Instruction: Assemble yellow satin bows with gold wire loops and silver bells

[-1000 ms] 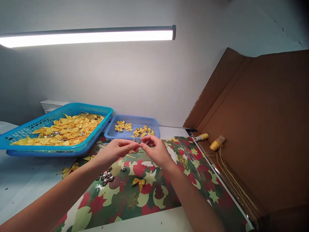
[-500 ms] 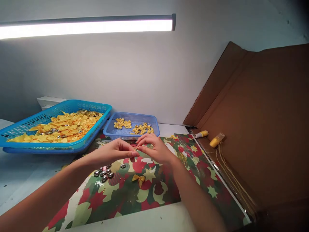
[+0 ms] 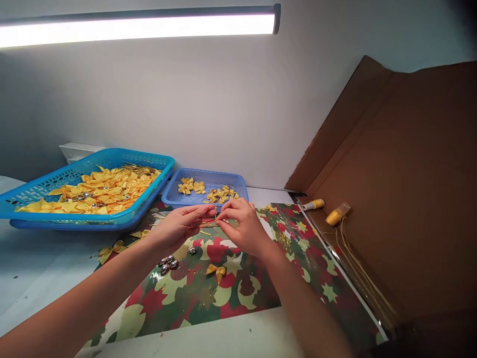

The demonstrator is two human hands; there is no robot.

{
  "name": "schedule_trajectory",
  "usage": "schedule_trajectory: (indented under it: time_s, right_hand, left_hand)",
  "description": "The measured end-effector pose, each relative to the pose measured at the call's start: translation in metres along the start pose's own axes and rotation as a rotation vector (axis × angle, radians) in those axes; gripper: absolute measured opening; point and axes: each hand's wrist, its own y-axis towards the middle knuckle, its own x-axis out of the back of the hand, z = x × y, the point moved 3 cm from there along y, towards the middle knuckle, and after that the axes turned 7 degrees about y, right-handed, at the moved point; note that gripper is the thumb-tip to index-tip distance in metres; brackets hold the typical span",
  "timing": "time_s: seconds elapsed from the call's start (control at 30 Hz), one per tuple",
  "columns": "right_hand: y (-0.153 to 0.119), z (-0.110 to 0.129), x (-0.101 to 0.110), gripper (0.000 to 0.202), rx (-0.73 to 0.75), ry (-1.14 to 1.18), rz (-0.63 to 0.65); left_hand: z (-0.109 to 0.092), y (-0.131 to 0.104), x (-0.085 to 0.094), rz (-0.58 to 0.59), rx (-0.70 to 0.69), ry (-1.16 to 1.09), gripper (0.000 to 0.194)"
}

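Note:
Fingertips of my left hand (image 3: 183,224) are pinched together, just before the small blue basket (image 3: 169,195); what they hold is too small to name. My right hand (image 3: 243,226) faces it from the right, thumb and forefinger closed near a thin golden strand that I cannot clearly make out. Below the hands, a yellow bow (image 3: 216,272) lies on the patterned sheet (image 3: 201,308). Silver bells (image 3: 169,263) form a small cluster left of it, and one more bell (image 3: 193,251) sits apart. Gold pieces (image 3: 285,241) lie right of my right hand.
A large turquoise basket (image 3: 89,219) of yellow bows (image 3: 108,189) and bells stands at the left. Loose bows (image 3: 113,249) lie beside my left forearm. At the right are a cardboard sheet (image 3: 402,159), two yellow spools (image 3: 337,215) and long strands (image 3: 359,273). A lamp (image 3: 149,26) hangs above.
Both hands have risen slightly towards the small basket, and the left fingers have shifted up. More loose bows show beside the left forearm. The whole view has shifted a little.

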Motion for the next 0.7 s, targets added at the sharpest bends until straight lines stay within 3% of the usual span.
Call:
schedule_trajectory:
  time_s: [0.27, 0.47, 0.7]
  right_hand:
    - [-0.0021, 0.0107, 0.001, 0.015, 0.022, -0.246, 0.191]
    - [-0.0008, 0.0068, 0.0026, 0.019, 0.036, -0.36, 0.182]
    - [-0.0012, 0.0053, -0.0037, 0.021, 0.05, -0.431, 0.213]
  left_hand:
    - [0.0051, -0.0002, 0.0015, -0.038, -0.067, 0.171, 0.047]
    - [-0.0012, -0.0032, -0.0021, -0.01, -0.221, 0.63, 0.038]
    - [0.0, -0.0052, -0.0051, 0.041, -0.199, 0.827, 0.03]
